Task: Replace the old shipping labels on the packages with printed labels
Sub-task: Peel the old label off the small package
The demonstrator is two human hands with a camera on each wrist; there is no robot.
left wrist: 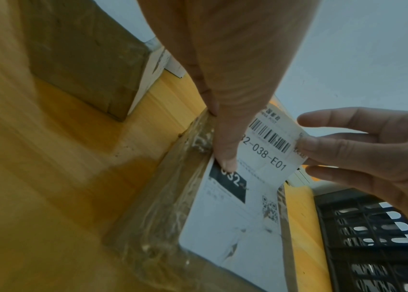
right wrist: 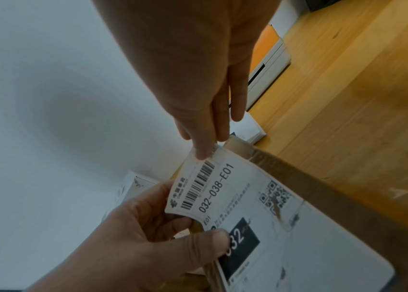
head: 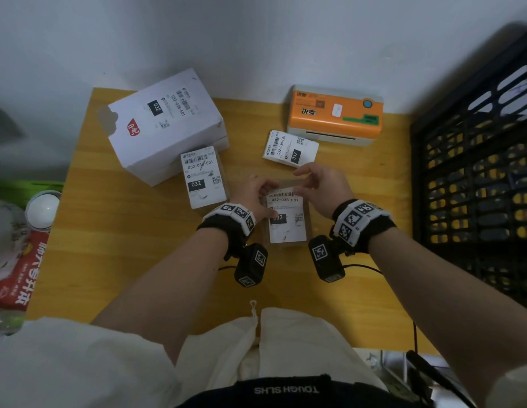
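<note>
peeling the old label (right wrist: 222,189) off the small brown package (head: 307,212), which lies flat on the yellow table (head: 138,260) right in front, between the wrists. right hand (head: 318,187) pinching the lifted far corner of the label between thumb and fingertips; left hand (head: 257,195) curled over the package's left edge, thumb pressed on the black "032" block. better to pull low and slow, back toward the body, with the thumb kept close behind the peel line, since the paper looks thin and likely to tear. worth keeping the package pinned so it does not lift with the label. from the head view only: a white box (head: 165,122), a second labelled package (head: 203,176), a stack of fresh labels (head: 290,148) and the orange printer (head: 335,114) beyond. from the right wrist view only: the top strip curled clear of the cardboard. from the left wrist view: wrinkled clear tape along the package's near side, and the frayed corner in the right fingertips (left wrist: 307,144).
</note>
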